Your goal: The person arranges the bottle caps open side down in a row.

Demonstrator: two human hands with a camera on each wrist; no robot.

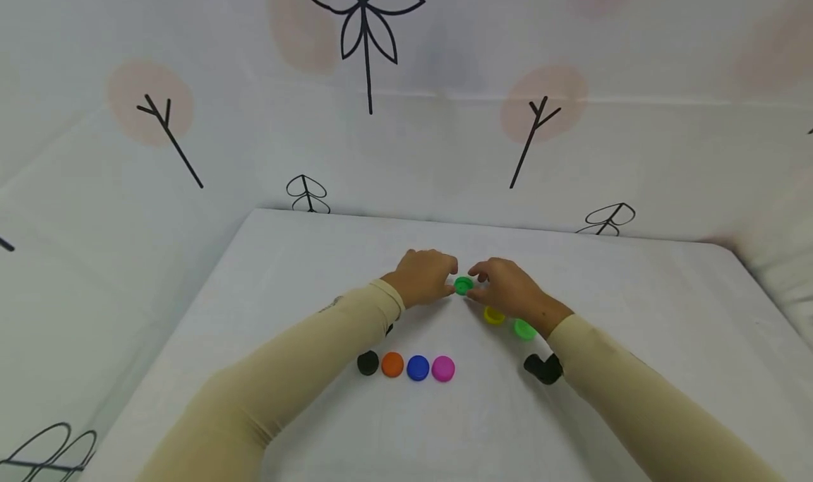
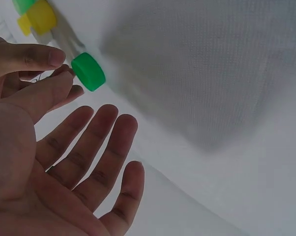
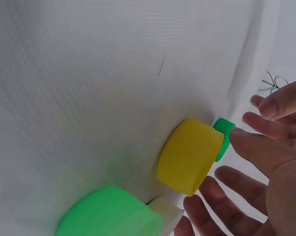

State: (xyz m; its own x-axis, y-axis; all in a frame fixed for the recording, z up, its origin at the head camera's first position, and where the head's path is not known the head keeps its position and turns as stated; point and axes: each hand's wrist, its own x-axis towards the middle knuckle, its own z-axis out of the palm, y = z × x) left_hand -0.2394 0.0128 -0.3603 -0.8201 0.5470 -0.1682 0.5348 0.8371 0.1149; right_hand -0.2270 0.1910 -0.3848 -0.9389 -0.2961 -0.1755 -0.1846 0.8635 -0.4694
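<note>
A green bottle cap (image 1: 464,285) lies hollow side up on the white table, between both hands. On its left is my left hand (image 1: 423,276), thumb tip close beside the cap and the other fingers spread, loosely bent. From the right my right hand (image 1: 506,284) comes in the same way, its thumb near the cap's edge. Whether either thumb touches it, I cannot tell. Just below the right hand sit a yellow cap (image 3: 190,157) and a light green cap (image 3: 108,216). In the right wrist view a whitish piece (image 3: 167,215) shows between these two.
Nearer me runs a row of caps: black (image 1: 368,363), orange (image 1: 392,364), blue (image 1: 418,368) and pink (image 1: 443,368). Black round pieces (image 1: 543,369) lie by the right sleeve, partly covered. Another dark thing peeks from behind the left sleeve. Patterned cloth (image 1: 413,150) hangs behind the table.
</note>
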